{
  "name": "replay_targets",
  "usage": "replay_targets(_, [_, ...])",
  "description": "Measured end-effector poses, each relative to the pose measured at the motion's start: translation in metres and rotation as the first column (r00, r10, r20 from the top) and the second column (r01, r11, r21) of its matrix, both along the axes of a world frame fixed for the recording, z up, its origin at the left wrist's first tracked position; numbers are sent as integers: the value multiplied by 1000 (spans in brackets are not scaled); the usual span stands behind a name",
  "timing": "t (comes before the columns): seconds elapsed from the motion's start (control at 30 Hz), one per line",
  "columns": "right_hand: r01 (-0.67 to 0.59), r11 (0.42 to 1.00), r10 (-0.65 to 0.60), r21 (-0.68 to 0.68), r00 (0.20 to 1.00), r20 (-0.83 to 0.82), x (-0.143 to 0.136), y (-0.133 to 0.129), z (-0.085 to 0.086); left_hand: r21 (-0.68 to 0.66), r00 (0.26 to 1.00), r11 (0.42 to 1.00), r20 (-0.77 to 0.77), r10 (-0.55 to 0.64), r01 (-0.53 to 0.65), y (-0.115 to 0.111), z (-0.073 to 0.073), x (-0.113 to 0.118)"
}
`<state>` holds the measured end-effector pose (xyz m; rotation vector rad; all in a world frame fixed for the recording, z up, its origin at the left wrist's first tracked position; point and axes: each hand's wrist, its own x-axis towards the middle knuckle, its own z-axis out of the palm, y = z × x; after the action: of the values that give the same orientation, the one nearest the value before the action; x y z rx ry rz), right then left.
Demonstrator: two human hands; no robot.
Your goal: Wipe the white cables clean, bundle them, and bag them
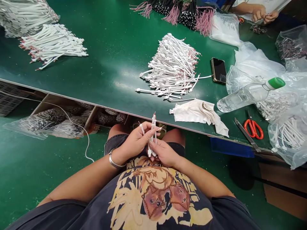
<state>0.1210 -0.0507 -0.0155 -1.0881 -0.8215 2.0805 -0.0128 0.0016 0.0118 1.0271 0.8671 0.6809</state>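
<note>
A worker's left hand [134,142] and right hand [166,154] meet over the lap at the edge of a green table [107,64], a small bunch of white cables [153,119] standing nearly upright between them. The left fingers are closed narrowly on the upper part of the bunch, and one cable pokes out apart from the rest on their left side; the right fingers close around the lower part, by the white plugs [150,153]. How hard either hand presses, the view cannot tell.

Good handling here likely calls for a light pinch on the white lengths rather than on the thin reddish wire tips, which look easy to bend (the stray cable seems the one to watch). Level plugs would make uneven lengths easier to spot, and a loose lower grip should let single cables shift without dragging their neighbors.

Beyond the fingertips, on the table, lies a large pile of similar cables [171,67]. To the fingers' right rest a crumpled cloth [194,111] and, farther off, red-handled scissors [253,128].
</note>
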Motion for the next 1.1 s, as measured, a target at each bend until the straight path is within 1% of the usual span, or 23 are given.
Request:
replay_targets(0.07, [-34,999,33,21,999,34,-1,1,1,30,999,999,-16,-32,32,-1,4,0])
replay_targets(0.13, [-83,994,78,71,994,78,-1,2,2,74,997,995,-48,-68,71,-3,8,0])
replay_targets(0.2, [-170,969,144,178,978,154,0,3,4,108,993,991,-96,-74,84,-5,10,1])
replay_targets(0.23, [-221,941,168,255,962,213,2,3,6,104,992,992,-111,-59,70,-6,10,2])
replay_targets(0.3, [-333,850,192,408,917,348,8,5,13,45,995,999,-103,-9,14,-8,9,3])
replay_targets(0.33, [-370,806,172,462,893,415,13,6,17,-6,997,1000,-79,17,-17,-8,9,3])
replay_targets(0.37, [-382,782,126,492,870,476,17,6,21,-71,998,996,-36,42,-45,-9,9,3])
replay_targets(0.4, [-365,784,59,502,849,525,22,7,25,-153,998,986,18,66,-63,-9,9,3])
replay_targets(0.43, [-305,808,-33,503,830,556,27,7,28,-243,994,968,70,87,-67,-9,9,3])
replay_targets(0.5, [-74,862,-256,502,791,556,33,9,32,-408,980,912,157,122,-48,-8,10,1])
replay_targets(0.53, [43,869,-339,493,777,531,35,9,33,-470,973,882,191,127,-23,-8,11,0])
replay_targets(0.57, [131,868,-391,478,773,499,36,10,33,-514,968,858,219,126,4,-7,10,-1])
replay_targets(0.6, [185,867,-415,462,782,465,37,11,33,-542,962,840,243,121,32,-6,10,-2])
replay_targets(0.63, [208,870,-416,448,797,438,36,12,33,-559,957,827,265,116,55,-5,10,-3])
replay_targets(0.7, [213,878,-398,428,823,405,34,15,33,-579,951,810,292,105,88,-4,8,-4])
replay_targets(0.83, [226,889,-385,399,840,383,30,19,32,-591,951,801,292,106,92,-5,5,-4])
replay_targets(0.97, [222,897,-366,383,857,361,29,20,29,-584,954,808,280,105,82,-6,3,-4])
replay_targets(1.1, [219,906,-348,363,874,339,26,20,27,-555,969,829,237,72,75,-7,4,-4])
